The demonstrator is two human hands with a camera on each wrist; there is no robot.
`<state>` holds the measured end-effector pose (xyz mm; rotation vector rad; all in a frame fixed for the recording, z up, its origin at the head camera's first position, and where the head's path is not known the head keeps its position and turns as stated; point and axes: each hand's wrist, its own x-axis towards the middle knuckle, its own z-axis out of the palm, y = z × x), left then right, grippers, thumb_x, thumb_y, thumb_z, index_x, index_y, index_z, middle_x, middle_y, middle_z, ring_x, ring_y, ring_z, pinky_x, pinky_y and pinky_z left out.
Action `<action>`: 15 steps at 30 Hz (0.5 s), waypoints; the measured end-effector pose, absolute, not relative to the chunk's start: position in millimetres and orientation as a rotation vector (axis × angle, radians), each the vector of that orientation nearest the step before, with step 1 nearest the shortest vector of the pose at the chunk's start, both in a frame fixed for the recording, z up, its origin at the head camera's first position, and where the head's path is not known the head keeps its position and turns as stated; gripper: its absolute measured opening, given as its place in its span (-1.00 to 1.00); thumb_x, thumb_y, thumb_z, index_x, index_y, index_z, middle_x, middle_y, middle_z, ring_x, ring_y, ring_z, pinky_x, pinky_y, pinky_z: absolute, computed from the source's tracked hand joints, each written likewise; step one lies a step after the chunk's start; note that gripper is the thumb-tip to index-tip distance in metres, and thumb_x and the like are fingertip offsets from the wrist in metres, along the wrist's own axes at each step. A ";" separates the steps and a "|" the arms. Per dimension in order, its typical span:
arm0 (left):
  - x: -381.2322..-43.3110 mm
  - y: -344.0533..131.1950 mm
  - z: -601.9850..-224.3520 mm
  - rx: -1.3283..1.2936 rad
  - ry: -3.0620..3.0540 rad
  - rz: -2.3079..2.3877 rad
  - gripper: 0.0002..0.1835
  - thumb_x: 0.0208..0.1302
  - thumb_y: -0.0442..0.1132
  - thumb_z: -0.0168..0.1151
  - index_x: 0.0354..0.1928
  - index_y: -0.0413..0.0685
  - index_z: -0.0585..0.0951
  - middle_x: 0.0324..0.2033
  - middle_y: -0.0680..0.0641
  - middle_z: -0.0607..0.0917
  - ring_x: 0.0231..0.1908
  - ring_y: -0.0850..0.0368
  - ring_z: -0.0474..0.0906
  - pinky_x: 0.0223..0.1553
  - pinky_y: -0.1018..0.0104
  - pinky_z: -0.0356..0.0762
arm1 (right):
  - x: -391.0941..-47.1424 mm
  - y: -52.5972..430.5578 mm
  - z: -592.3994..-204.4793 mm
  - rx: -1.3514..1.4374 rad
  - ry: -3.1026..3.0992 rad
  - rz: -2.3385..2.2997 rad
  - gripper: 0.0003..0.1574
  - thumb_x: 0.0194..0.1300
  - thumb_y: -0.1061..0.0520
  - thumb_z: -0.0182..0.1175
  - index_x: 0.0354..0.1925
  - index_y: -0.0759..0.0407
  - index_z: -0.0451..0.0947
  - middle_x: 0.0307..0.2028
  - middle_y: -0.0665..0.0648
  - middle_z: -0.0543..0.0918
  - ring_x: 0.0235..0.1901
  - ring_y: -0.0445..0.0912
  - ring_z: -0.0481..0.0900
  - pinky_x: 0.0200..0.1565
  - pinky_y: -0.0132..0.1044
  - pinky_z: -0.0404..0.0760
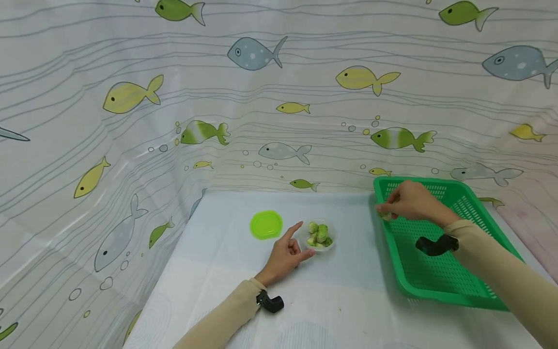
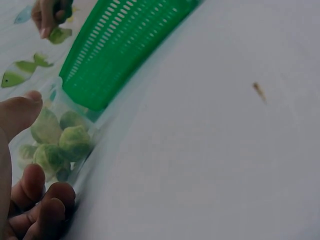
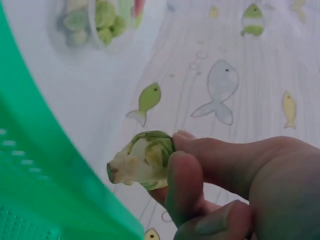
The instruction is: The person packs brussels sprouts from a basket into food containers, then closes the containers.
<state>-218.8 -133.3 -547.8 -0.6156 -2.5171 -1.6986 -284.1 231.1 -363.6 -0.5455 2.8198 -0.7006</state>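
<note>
My right hand (image 1: 411,201) pinches a Brussels sprout (image 3: 145,157) between thumb and fingertips, its pale cut stem pointing away from the hand. In the head view the sprout overlaps the left rim of a green plastic basket (image 1: 394,271). My left hand (image 1: 282,257) is at the left side of a small clear container (image 1: 333,242). Its thumb and index finger are spread out at the rim, while the other fingers fold in. Several Brussels sprouts (image 2: 52,157) lie inside the container, visible through its wall in the left wrist view.
A bright green lid (image 1: 266,225) lies flat behind and left of the container. The white-covered table (image 1: 209,252) meets a fish-patterned sheet (image 1: 244,165) at the back and left. A small brown crumb (image 2: 258,91) is on the table cover. Both wrists wear black cameras.
</note>
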 end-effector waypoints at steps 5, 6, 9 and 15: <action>-218.8 -134.3 -546.1 -0.613 -2.518 -1.699 -0.05 0.35 -0.15 0.52 0.66 -0.07 0.21 -0.60 -0.06 0.60 -0.67 0.33 0.46 -0.47 0.45 0.53 | -283.2 213.0 -360.7 -0.519 2.764 -0.817 -0.55 0.42 -0.23 0.38 -0.23 0.10 0.88 -0.49 0.05 0.79 -0.55 -0.13 0.47 -0.48 -0.27 0.35; -218.8 -134.4 -546.1 -0.614 -2.516 -1.700 -0.05 0.35 -0.15 0.52 0.66 -0.07 0.21 -0.60 -0.07 0.60 -0.67 0.33 0.46 -0.47 0.45 0.53 | -282.9 207.8 -361.3 -0.524 2.753 -0.840 -0.55 0.43 -0.24 0.38 -0.22 0.10 0.88 -0.49 0.06 0.79 -0.55 -0.12 0.45 -0.47 -0.26 0.34; -218.8 -134.0 -545.8 -0.617 -2.512 -1.705 -0.05 0.36 -0.16 0.52 0.66 -0.09 0.21 -0.60 -0.08 0.60 -0.67 0.32 0.47 -0.46 0.45 0.54 | -282.4 190.0 -365.5 -0.541 2.727 -0.888 -0.57 0.42 -0.22 0.39 -0.23 0.10 0.87 -0.51 0.04 0.77 -0.55 -0.11 0.43 -0.47 -0.24 0.34; -219.4 -133.1 -547.3 -0.624 -2.492 -1.726 -0.07 0.35 -0.17 0.52 0.66 -0.05 0.23 -0.61 -0.11 0.60 -0.68 0.31 0.46 -0.45 0.44 0.54 | -281.9 150.8 -378.7 -0.538 2.671 -0.937 -0.61 0.41 -0.20 0.40 -0.24 0.08 0.87 -0.54 0.03 0.74 -0.55 -0.09 0.45 -0.47 -0.25 0.39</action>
